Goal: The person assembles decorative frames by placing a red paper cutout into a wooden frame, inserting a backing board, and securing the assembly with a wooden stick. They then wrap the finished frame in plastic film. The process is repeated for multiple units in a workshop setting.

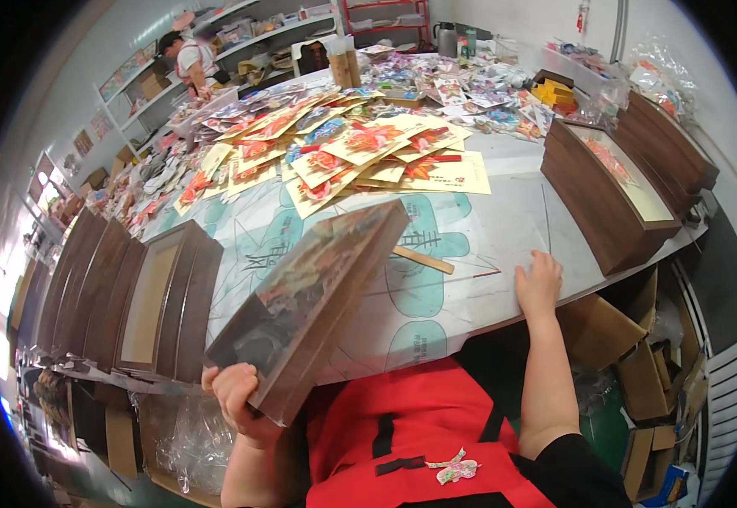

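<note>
My left hand (237,394) is closed round the lower corner of a dark brown box frame (301,292), with fingers on its edge. The frame is tilted up off the table, and reflections on its glossy front hide what is inside. My right hand (540,284) rests on the table near its front edge, fingers loosely stretched forward. A thin dark line runs ahead of its fingertips; I cannot tell whether it is a stick or a mark. Between the frame and my right hand lies a flat wooden strip (423,259).
Brown box frames stand in a row at left (169,296) and at right (610,195). Cream cards with red flowers (368,140) are heaped mid-table, with many small packets (453,89) behind. Open cardboard boxes (606,326) stand below on the right. Another person (195,63) is at the far left.
</note>
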A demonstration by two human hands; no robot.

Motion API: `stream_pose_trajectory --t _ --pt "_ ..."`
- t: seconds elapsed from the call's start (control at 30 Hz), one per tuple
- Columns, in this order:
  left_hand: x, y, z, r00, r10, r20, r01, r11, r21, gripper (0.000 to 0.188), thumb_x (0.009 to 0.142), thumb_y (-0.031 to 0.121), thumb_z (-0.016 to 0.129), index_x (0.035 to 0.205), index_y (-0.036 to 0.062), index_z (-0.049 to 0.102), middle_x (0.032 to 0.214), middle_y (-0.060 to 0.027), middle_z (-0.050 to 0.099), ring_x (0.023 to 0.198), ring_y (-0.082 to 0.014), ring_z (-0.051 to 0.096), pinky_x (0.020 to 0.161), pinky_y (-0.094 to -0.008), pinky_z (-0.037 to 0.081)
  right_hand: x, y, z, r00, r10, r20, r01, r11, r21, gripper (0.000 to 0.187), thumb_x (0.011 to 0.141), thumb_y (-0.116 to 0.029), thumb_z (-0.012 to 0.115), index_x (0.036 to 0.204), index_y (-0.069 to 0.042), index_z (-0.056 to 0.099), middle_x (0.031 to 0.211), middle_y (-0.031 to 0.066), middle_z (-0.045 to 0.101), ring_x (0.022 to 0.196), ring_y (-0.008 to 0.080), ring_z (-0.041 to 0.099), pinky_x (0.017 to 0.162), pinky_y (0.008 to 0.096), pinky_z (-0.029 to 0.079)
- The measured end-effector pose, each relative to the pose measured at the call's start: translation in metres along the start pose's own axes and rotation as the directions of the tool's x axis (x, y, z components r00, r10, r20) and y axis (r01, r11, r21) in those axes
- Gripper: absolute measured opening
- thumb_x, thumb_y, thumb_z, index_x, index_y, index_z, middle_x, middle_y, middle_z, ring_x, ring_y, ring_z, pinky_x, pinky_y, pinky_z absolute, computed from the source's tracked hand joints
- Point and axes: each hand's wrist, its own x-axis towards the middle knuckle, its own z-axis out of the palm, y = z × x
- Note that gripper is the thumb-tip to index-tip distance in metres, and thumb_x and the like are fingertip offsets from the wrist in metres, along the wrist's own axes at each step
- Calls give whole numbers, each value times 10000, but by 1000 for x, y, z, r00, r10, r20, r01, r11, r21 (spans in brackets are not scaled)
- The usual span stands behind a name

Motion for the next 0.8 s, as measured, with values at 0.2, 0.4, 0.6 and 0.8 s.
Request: stream_pose_trajectory --t 0.2,0.4,0.6,0.8 --pt "-68 -3 25 997 -77 10 77 994 -78 280 881 344 582 1031 145 455 1061 -46 562 964 -224 555 1016 -447 312 16 57 -16 961 212 178 -189 972 -138 308 826 -269 668 956 2 595 1016 174 583 984 364 558 831 452 468" --pt "-120 -29 20 968 -183 170 174 982 69 454 817 404 673 1060 87 457 1249 -152 520 1136 -346 515 1024 -532 335 35 68 -23 908 212 362 -76 932 -355 197 871 -175 575 895 18 610 951 215 636 918 404 613 785 495 484" --pt "-125 -35 1 859 -418 295 401 908 119 597 790 88 690 1322 55 421 1300 -213 501 1211 -407 476 1012 -462 385 40 82 -22 903 239 357 -99 924 -368 197 907 -118 459 961 42 561 984 257 637 946 436 606 796 506 479" --pt "-143 -28 -27 51 -879 474 873 -191 -448 524 935 108 515 1400 83 276 1156 -156 562 1043 -265 585 774 -348 527 22 84 -26 982 166 -90 -160 985 72 210 965 -167 417 1017 22 491 865 227 617 803 440 586 728 478 462"
